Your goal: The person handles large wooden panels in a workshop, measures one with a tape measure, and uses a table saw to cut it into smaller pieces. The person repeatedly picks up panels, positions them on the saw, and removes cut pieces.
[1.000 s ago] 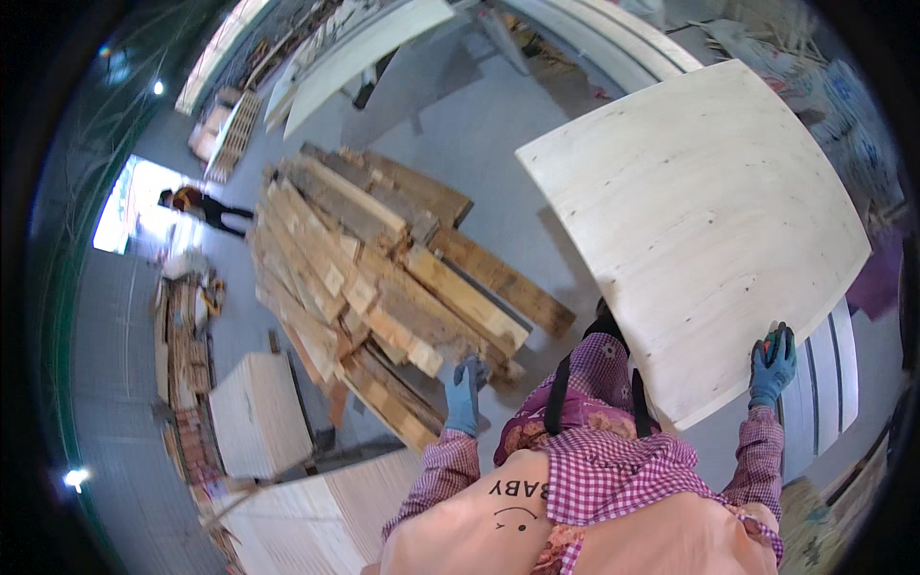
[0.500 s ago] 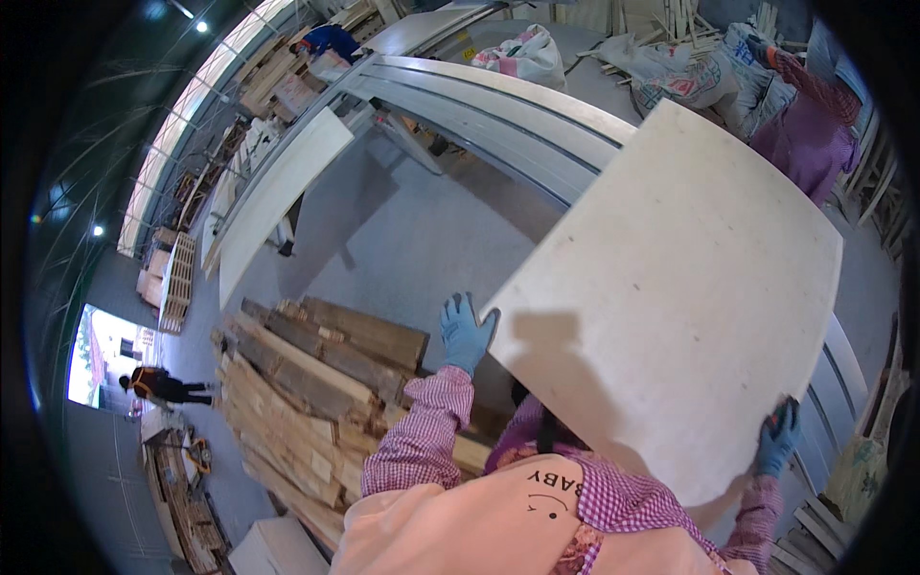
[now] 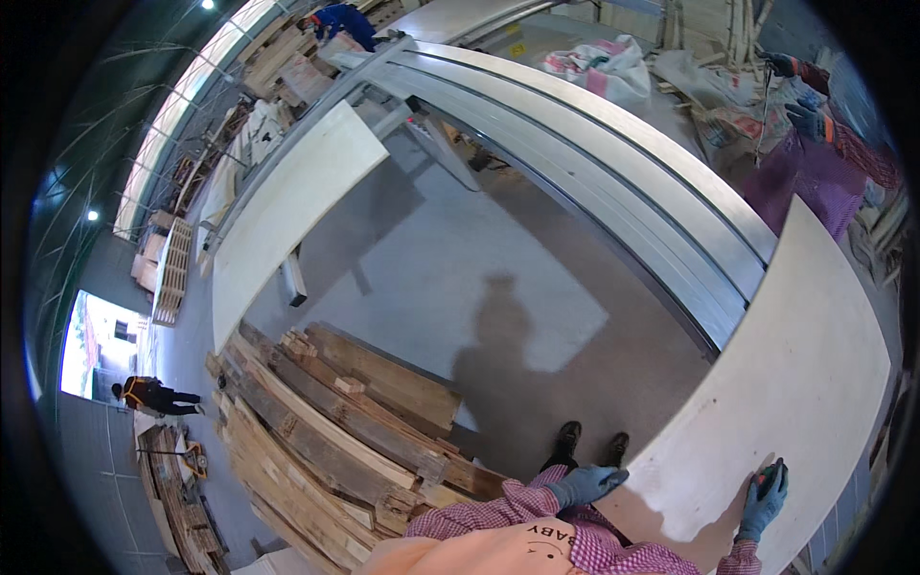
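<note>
- Grey concrete floor [image 3: 470,240], marked by broad shadows, runs through the workshop.
- Pale panel [image 3: 805,383]: at lower right, in front of the person, its far corner pointing up; it covers part of the bench behind.
- Left hand [image 3: 586,486], gloved: fingertips at the panel's left edge; whether they close beneath it cannot be told.
- Right hand [image 3: 764,498], gloved: over the panel's face, fingers slightly bent; firmness of hold cannot be told. A red spot there is too small to identify.
- Timber pile [image 3: 316,422]: beside the person's left, ends close to the left arm, blocking that side.
- Shoes [image 3: 569,436]: on open floor between pile and panel.
- Bench [image 3: 575,168]: long metal strips, dark grooves, crossing beyond the floor.
- White board [image 3: 297,206]: far left of the bench, above a metal leg.
- Co-worker in a purple apron [image 3: 805,182]: near the panel's far corner, gloved hands raised; sacks [image 3: 604,69] nearby.
- Blue-clad worker [image 3: 345,24]: far end.
- Slatted pallet [image 3: 172,278]: left, near a bright doorway [image 3: 96,350] with a dark-clad person [image 3: 153,395].
</note>
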{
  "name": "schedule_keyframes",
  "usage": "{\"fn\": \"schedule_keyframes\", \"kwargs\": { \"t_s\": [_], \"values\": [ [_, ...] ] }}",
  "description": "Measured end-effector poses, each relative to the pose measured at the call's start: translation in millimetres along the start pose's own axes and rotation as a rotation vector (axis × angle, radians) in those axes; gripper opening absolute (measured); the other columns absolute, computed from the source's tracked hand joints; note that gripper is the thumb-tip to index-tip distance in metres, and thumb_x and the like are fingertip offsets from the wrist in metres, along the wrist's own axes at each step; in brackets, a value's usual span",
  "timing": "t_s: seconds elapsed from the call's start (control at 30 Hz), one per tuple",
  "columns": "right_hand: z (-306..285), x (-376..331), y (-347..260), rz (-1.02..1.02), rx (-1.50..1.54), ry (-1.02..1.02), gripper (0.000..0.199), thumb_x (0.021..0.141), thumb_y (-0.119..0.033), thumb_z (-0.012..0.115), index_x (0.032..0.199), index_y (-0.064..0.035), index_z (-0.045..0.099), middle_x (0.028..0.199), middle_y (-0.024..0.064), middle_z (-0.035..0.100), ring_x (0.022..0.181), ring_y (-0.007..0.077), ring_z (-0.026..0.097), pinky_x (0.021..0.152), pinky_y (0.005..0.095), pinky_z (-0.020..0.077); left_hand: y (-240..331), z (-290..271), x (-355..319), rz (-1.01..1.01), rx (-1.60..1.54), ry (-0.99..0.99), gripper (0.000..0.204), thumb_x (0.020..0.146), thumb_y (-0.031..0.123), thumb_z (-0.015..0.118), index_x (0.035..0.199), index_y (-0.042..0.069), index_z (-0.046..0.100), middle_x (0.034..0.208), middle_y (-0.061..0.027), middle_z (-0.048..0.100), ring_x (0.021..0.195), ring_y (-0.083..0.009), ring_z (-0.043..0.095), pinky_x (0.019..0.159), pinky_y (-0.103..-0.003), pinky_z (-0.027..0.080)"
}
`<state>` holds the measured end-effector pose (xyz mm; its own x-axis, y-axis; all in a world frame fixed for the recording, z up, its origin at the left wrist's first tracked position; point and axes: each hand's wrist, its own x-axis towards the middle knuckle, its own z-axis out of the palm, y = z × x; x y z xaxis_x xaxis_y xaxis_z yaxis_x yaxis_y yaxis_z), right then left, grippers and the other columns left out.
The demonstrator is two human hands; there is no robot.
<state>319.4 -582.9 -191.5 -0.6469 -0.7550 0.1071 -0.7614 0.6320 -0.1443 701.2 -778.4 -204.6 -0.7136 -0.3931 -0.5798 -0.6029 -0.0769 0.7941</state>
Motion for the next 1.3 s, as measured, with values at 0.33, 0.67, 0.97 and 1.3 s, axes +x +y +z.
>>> {"fn": "schedule_keyframes", "kwargs": {
  "t_s": [0.33,0.67,0.97,1.3],
  "values": [
    [31,26,-76,-0.012,-0.085,0.117,0.059,0.086,-0.022,0.06,0.14,-0.0064,0.039,0.14,0.018,0.042,0.126,0.035,0.042,0.104,0.0416,0.0357,4,-64,27,0.134,0.203,-0.569,0.037,0.094,0.038,0.047,0.111,0.008,0.059,0.099,-0.0185,0.064,0.091,-0.0331,0.062,0.081,-0.041,0.048],
    [-5,67,-179,0.338,-0.428,0.088,0.065,0.086,-0.028,0.061,0.142,-0.0082,0.034,0.14,0.0199,0.04,0.128,0.0374,0.039,0.104,0.0453,0.0347,-110,-286,26,0.166,-0.003,0.062,0.037,0.092,0.038,0.05,0.112,0.008,0.059,0.103,-0.0174,0.062,0.097,-0.0315,0.06,0.084,-0.04,0.046],
    [39,208,-421,-0.159,0.098,0.269,0.051,0.091,-0.02,0.056,0.136,0.0,0.041,0.137,0.02,0.043,0.129,0.0339,0.038,0.109,0.0421,0.0271,-206,-527,-52,0.125,-1.325,1.025,0.04,0.097,0.035,0.045,0.119,0.004,0.054,0.11,-0.0145,0.062,0.097,-0.025,0.061,0.086,-0.038,0.05],
    [159,343,-797,-0.199,1.153,-0.391,0.048,0.087,-0.014,0.062,0.131,-0.0035,0.047,0.129,0.0133,0.053,0.118,0.0233,0.052,0.098,0.0352,0.0419,-247,-669,-135,0.184,-1.678,1.594,0.04,0.091,0.044,0.055,0.115,0.013,0.053,0.113,-0.0092,0.06,0.096,-0.024,0.061,0.088,-0.04,0.049]
  ]
}}
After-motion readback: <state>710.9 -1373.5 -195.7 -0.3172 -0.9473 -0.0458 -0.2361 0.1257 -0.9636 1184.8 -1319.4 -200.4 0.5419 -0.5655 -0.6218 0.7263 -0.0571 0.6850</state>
